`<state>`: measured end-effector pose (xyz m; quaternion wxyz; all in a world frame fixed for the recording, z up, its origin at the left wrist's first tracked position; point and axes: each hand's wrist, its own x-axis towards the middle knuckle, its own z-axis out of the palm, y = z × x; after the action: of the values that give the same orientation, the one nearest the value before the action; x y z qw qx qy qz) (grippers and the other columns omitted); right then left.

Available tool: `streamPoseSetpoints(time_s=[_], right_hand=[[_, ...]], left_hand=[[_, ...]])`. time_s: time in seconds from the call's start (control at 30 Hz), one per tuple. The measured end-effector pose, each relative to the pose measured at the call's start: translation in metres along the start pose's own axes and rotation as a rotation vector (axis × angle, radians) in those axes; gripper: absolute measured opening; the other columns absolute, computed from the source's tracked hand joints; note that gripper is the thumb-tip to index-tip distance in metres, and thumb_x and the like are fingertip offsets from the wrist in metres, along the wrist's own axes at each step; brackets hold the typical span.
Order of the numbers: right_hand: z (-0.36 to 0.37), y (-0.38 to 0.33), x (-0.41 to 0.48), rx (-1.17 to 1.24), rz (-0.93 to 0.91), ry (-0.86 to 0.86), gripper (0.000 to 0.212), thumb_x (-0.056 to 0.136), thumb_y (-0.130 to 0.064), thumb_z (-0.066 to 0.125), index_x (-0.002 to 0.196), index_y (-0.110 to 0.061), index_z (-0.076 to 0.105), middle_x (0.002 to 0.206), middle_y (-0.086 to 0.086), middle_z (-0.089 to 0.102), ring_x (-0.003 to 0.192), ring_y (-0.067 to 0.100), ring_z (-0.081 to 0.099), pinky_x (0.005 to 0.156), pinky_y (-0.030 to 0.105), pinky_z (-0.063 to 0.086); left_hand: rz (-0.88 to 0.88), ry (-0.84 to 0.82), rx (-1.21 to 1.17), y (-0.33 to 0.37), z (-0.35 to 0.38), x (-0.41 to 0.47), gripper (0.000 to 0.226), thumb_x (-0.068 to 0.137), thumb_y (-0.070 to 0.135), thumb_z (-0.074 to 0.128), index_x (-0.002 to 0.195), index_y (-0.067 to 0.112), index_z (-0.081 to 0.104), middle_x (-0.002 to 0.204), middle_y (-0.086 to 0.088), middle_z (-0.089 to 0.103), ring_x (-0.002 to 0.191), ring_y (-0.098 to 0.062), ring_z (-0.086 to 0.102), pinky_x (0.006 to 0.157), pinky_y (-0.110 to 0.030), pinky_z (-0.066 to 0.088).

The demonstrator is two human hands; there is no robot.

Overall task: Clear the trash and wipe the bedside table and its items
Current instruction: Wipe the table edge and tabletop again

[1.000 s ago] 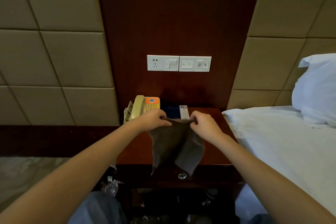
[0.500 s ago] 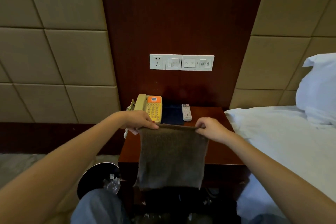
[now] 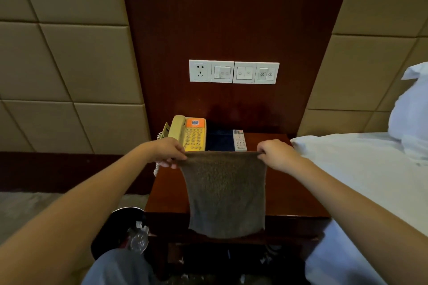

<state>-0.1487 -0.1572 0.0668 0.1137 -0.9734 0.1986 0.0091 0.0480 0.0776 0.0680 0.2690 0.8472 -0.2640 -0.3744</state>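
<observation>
The left hand (image 3: 168, 151) and the right hand (image 3: 276, 154) are each pinching one top corner of a brown cloth (image 3: 225, 194). They are holding its upper edge taut, so it is hanging flat in the air over the near part of the bedside table (image 3: 166, 192). The cloth's lower edge is dangling in front of the table's near face. A yellow telephone (image 3: 190, 133) with an orange label is sitting at the far left of the tabletop, its coiled cord trailing off the left side. A dark blue item (image 3: 218, 141) is lying just right of it, and a white remote control (image 3: 239, 140) is lying just right of that. A black bin (image 3: 120, 227) holding crumpled trash is standing on the floor at the table's near left. A white bed (image 3: 359, 169) is running along the right, and a white switch panel (image 3: 234, 72) is showing on the wooden wall beyond.
</observation>
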Motion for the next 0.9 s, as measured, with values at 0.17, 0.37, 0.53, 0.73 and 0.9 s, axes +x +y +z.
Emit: streamPoseSetpoints(time_s=[0.17,0.37,0.53,0.73,0.9], right_hand=[[0.013,-0.001,0.056,0.222,0.215,0.147,0.011,0.095,-0.011,0.051,0.092,-0.018,0.059,0.091,0.007,0.063,0.084,0.026,0.064,0.078,0.042,0.057],[0.038,0.01,0.085,0.349,0.287,0.202,0.013,0.094,-0.009,0.053,0.087,-0.018,0.059,0.094,0.006,0.062,0.088,0.021,0.061,0.076,0.033,0.053],[0.063,0.019,0.067,0.365,0.207,0.17,0.015,0.094,-0.009,0.053,0.085,-0.018,0.059,0.089,0.003,0.061,0.084,0.017,0.06,0.068,0.024,0.045],[0.106,0.026,0.022,0.183,0.137,-0.007,0.009,0.095,-0.013,0.052,0.096,-0.023,0.051,0.09,-0.005,0.058,0.079,0.007,0.058,0.07,0.021,0.047],[0.133,0.027,-0.002,-0.005,0.036,-0.113,0.013,0.097,-0.011,0.043,0.093,-0.023,0.044,0.093,-0.002,0.053,0.082,0.015,0.055,0.067,0.025,0.041]], left_hand=[[-0.001,0.228,-0.336,0.002,0.007,0.043,0.013,0.095,0.005,0.052,0.107,0.007,0.054,0.103,-0.017,0.056,0.07,-0.024,0.068,0.051,-0.025,0.057],[0.084,0.394,-0.461,-0.014,0.018,0.069,0.013,0.094,0.001,0.052,0.094,0.011,0.061,0.106,-0.015,0.058,0.092,-0.022,0.063,0.062,-0.021,0.056],[0.2,0.41,-0.168,-0.035,0.041,0.064,0.018,0.095,0.009,0.052,0.105,0.013,0.066,0.096,-0.004,0.062,0.083,-0.013,0.057,0.069,-0.022,0.049],[0.293,0.285,0.285,-0.076,0.089,0.05,0.032,0.095,0.009,0.05,0.124,0.02,0.061,0.129,0.003,0.057,0.117,-0.01,0.053,0.101,-0.022,0.039],[0.373,0.275,0.568,-0.097,0.119,0.038,0.032,0.098,0.017,0.045,0.128,0.019,0.053,0.134,0.002,0.05,0.119,-0.013,0.052,0.099,-0.023,0.042]])
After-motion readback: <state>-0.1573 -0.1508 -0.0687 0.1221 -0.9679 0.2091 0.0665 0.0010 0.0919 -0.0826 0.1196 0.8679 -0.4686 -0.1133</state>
